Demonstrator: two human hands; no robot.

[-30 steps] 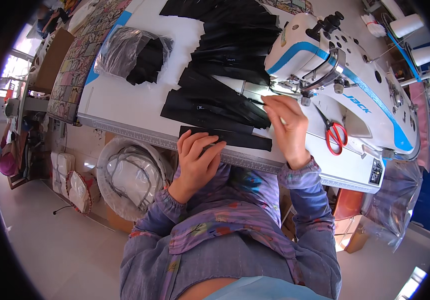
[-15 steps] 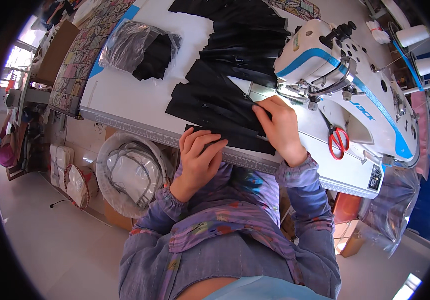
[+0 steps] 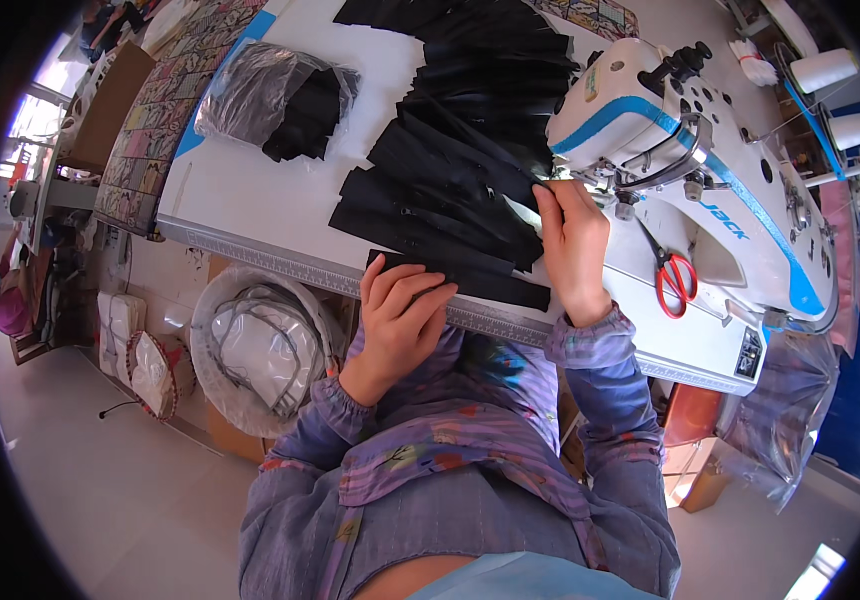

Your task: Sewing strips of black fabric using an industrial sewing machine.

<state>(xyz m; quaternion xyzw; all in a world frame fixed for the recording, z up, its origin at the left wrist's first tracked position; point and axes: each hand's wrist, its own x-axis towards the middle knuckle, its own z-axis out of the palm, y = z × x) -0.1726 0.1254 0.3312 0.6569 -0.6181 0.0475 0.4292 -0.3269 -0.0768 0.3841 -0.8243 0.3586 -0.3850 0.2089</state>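
Observation:
My left hand (image 3: 399, 322) is at the table's near edge, its bent fingers and thumb closed on the left part of a black fabric strip (image 3: 498, 284). Between thumb and fingers, my right hand (image 3: 575, 247) pinches the right edge of a black fabric piece (image 3: 450, 160), close to the sewing machine's needle area. More black pieces (image 3: 495, 80) overlap in a row toward the far side. Small bright bits, perhaps zipper pulls, show on some of them. The fingertips of my right hand are partly hidden by the cloth.
A white and blue sewing machine (image 3: 640, 110) stands right of the fabric. Red-handled scissors (image 3: 677, 285) lie beside its base. A clear plastic bag (image 3: 250, 95) with black cloth sits at the far left of the table. Below the left edge is a plastic-lined round container (image 3: 265, 350).
My right hand has moved away from me and slightly right, pulling a black piece's edge along. More of the near strip is uncovered. My left hand has stayed in place.

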